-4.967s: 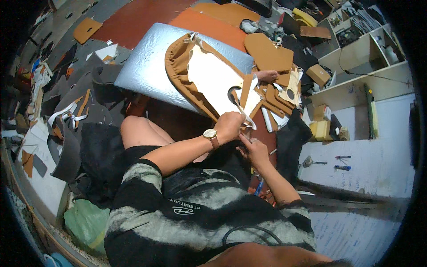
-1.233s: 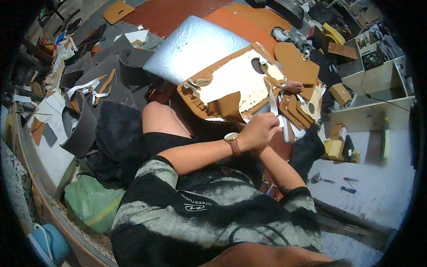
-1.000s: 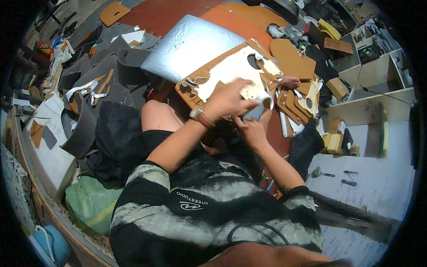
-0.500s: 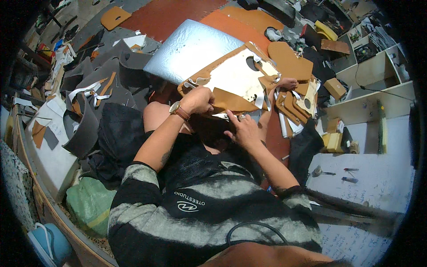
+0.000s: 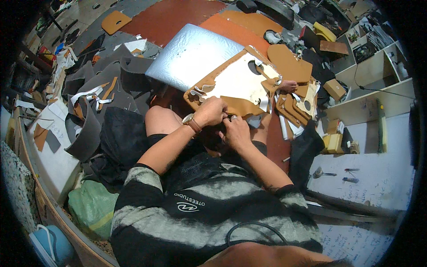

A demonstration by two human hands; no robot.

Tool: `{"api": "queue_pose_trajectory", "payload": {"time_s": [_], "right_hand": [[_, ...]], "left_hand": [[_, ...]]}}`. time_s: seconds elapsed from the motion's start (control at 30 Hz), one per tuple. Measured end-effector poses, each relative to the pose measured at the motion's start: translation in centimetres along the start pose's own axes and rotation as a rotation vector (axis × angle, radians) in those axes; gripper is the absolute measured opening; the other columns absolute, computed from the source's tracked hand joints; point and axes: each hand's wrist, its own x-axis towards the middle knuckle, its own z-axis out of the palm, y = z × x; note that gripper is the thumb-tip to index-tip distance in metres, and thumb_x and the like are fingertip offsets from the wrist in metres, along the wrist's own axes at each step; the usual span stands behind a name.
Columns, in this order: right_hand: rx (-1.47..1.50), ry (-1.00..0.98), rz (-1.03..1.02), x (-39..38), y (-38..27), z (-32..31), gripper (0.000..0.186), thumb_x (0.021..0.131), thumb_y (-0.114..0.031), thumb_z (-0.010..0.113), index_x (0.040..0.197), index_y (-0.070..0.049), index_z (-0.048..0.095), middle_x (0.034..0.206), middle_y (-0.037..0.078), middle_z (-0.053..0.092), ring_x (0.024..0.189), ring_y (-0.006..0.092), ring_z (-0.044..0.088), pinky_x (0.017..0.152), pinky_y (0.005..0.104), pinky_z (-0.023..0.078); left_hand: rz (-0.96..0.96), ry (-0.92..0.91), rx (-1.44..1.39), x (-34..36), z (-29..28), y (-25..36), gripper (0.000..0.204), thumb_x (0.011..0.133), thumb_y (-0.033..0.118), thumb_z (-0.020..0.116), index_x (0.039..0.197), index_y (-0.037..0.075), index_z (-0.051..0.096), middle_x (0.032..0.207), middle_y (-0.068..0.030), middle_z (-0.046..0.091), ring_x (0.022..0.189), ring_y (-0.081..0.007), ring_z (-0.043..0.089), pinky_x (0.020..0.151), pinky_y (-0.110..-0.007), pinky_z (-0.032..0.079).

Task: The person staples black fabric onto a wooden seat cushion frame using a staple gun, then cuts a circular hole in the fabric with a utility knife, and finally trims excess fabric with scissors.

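Observation:
Across my lap leans a panel with a cream back, a round cut-out and tan leather folded around its rim. My left hand, below a wristwatch, is closed on the leather flap at the panel's near edge. Close beside it, my right hand is at the same edge with its fingers bent inward; whatever they pinch is hidden. White strips hang loose at the panel's left corner. Beneath the far side lies a silver foil-covered pad.
Grey padded material and leather scraps lie to the left, near a green sack. On the right are stacked tan panels, a tan board and a white shelf unit. A bare foot rests beside the panel.
My right hand has drawn in toward the left, its pointing finger now curled at the panel's edge. My left hand has shifted slightly right and down along the leather. The panel has moved slightly.

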Motion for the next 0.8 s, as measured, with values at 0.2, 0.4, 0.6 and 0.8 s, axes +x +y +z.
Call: {"api": "queue_pose_trajectory", "payload": {"time_s": [0.2, 0.4, 0.6, 0.8], "right_hand": [[0.036, -0.262, 0.155, -3.4, 2.3, -0.8, 0.03, 0.084, -0.032, 0.075, 0.103, -0.009, 0.072, 0.093, 0.017, 0.072, 0.086, 0.0366, 0.072, 0.076, 0.053, 0.055], [0.172, -0.168, 0.278, -6.2, 4.1, 0.7, 0.041, 0.088, -0.036, 0.073, 0.123, -0.015, 0.07, 0.119, 0.014, 0.072, 0.113, 0.0352, 0.068, 0.089, 0.0511, 0.054], [0.037, -0.01, 0.166, -7.1, 3.9, 2.6, 0.038, 0.093, -0.031, 0.071, 0.13, -0.024, 0.069, 0.124, 0.012, 0.07, 0.113, 0.0341, 0.068, 0.09, 0.048, 0.055], [0.078, -0.009, 0.154, -7.4, 4.8, 2.3, 0.037, 0.095, -0.029, 0.07, 0.132, -0.028, 0.068, 0.124, 0.011, 0.07, 0.112, 0.034, 0.068, 0.09, 0.0472, 0.055]], "left_hand": [[0.1, 0.138, -0.153, 0.4, 3.0, 4.8, 0.017, 0.082, 0.013, 0.073, 0.096, 0.003, 0.074, 0.089, -0.0242, 0.073, 0.088, -0.0444, 0.072, 0.079, -0.051, 0.057], [0.144, 0.058, -0.161, 0.0, 4.1, 11.0, 0.02, 0.079, 0.01, 0.074, 0.097, 0.001, 0.07, 0.088, -0.0254, 0.072, 0.089, -0.0459, 0.072, 0.08, -0.054, 0.057], [0.237, 0.026, -0.097, -0.7, 5.3, 12.7, 0.013, 0.083, 0.008, 0.068, 0.094, 0.002, 0.066, 0.083, -0.0274, 0.07, 0.086, -0.0477, 0.07, 0.077, -0.057, 0.054], [0.302, -0.178, -0.141, -2.3, 0.4, 14.6, 0.016, 0.089, 0.008, 0.067, 0.105, 0.004, 0.065, 0.087, -0.0238, 0.072, 0.086, -0.0455, 0.07, 0.077, -0.057, 0.053]]}}
